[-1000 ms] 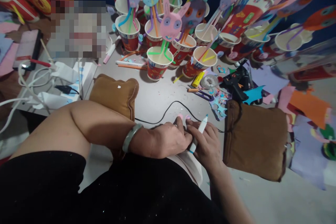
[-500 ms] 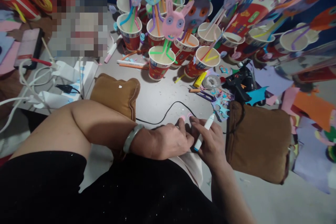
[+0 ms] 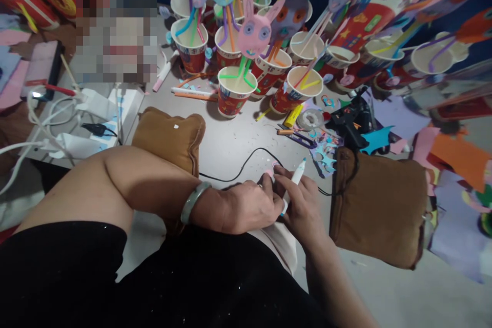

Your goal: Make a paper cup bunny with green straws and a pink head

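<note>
My left hand (image 3: 249, 207), with a pale green bangle on its wrist, lies low over the table edge. Its fingers are bent and pressed together at a small pink paper piece (image 3: 269, 174); their undersides are hidden. Close against it on the right, my right hand (image 3: 305, 205) is closed round a white marker (image 3: 296, 171) with blue at both ends. The marker tilts up to the right between thumb and fingers. The right fingertips reach toward the pink bits, and I cannot tell whether they touch them. A black cord (image 3: 246, 161) runs just behind both hands.
Paper cups (image 3: 236, 100) with straws and paper animal faces crowd the back. A tan cushion (image 3: 167, 136) lies left, a brown cushion (image 3: 378, 205) right. Behind the brown one are a black glue gun (image 3: 348, 123), tape (image 3: 310, 119) and paper scraps. Cables and a phone (image 3: 42, 69) lie left.
My right hand has shifted slightly left, nearer my left hand, with the marker in it. The marker now stands a little steeper. My left hand has hardly moved.
</note>
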